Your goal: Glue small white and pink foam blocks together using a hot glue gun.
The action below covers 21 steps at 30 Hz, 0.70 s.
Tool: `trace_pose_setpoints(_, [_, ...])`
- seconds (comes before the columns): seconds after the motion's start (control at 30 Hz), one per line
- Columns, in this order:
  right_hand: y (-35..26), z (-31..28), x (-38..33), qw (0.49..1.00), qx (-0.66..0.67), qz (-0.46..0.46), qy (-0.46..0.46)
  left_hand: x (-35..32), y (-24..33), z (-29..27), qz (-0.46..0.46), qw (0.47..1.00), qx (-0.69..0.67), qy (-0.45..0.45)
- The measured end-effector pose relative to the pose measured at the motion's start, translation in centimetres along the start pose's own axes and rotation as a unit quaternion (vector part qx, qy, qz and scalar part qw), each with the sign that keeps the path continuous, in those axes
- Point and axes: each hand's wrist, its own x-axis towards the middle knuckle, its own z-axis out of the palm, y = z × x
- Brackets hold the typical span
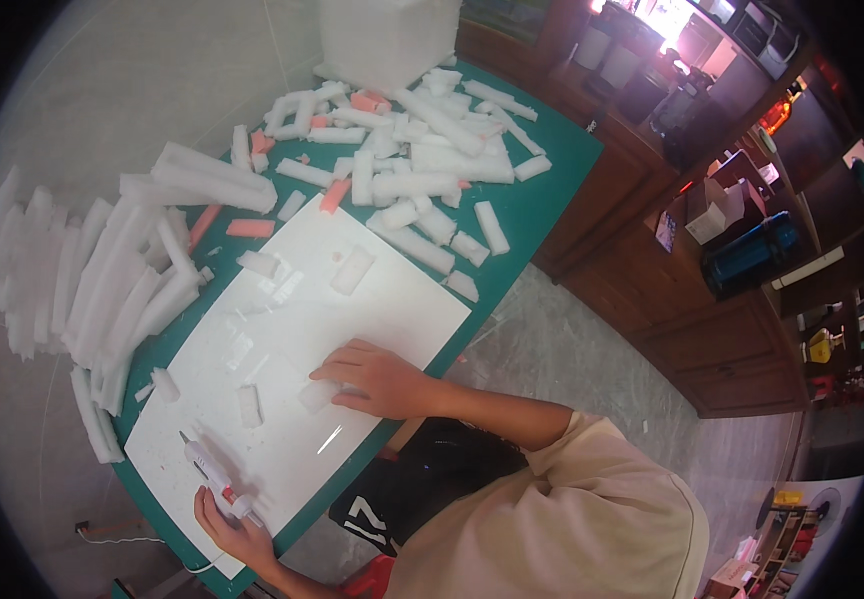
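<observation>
My left hand (pixel 235 527) is closed round the handle end of a white hot glue gun (pixel 214 471), whose nozzle points away toward the far left. The handle is mostly hidden by my fingers. On the white board (pixel 292 449), my right hand (pixel 382 380) grips a small white foam block (pixel 316 396) between thumb and fingers. Between the two hands stands another small foam block (pixel 250 405). Farther up the board lie a larger foam block (pixel 353 271) and a flat foam piece (pixel 258 264).
A green table (pixel 565 150) carries the board. Loose white foam strips (pixel 415 187) and pink foam pieces (pixel 250 228) crowd its far end. Long foam strips (pixel 112 270) are stacked along the left edge. A big white foam block (pixel 389 40) stands beyond; a wooden cabinet (pixel 642 270) is at right.
</observation>
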Motion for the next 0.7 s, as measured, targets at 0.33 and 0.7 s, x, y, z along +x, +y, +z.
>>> trace_pose_setpoints(0.33, [-0.29, -0.20, 0.16, 1.000, -0.013, 0.000, -0.006, -0.02, 0.20, -0.10, -0.021, 1.000, -0.007, -0.008])
trace_pose_setpoints(0.7, [-0.33, -0.24, 0.17, 1.000, -0.008, -0.004, -0.011, -0.10, 0.05, -0.22, -0.010, 1.000, 0.003, -0.015])
